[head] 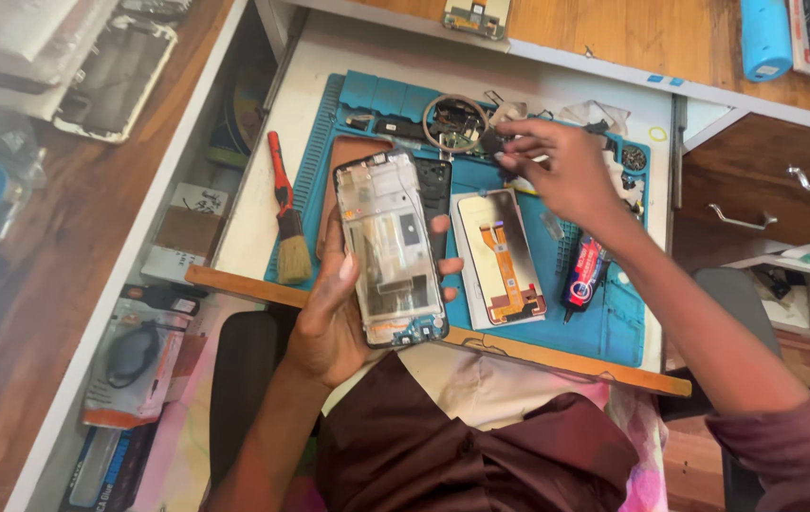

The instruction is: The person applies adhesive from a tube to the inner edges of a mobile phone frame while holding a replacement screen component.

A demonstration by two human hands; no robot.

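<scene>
Work surface: pull-out white drawer point(329, 57) set in a wooden desk point(64, 246), lined with a blue mat point(614, 327).

Left hand point(329, 303): fingers clamped around an opened phone frame point(391, 248), held over the mat's near edge.

Right hand point(557, 166): fingertips pinched together over small parts at the mat's far edge.

On mat: 1 screen panel point(502, 258), 1 glue tube point(583, 275). Beside mat: 1 red-handled brush point(286, 213).

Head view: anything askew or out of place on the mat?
Mostly orderly. The glue tube lies tilted at the blue mat's right side, beside the detached screen. The brush lies half off the mat's left edge. Small parts clutter the top trays.
</scene>
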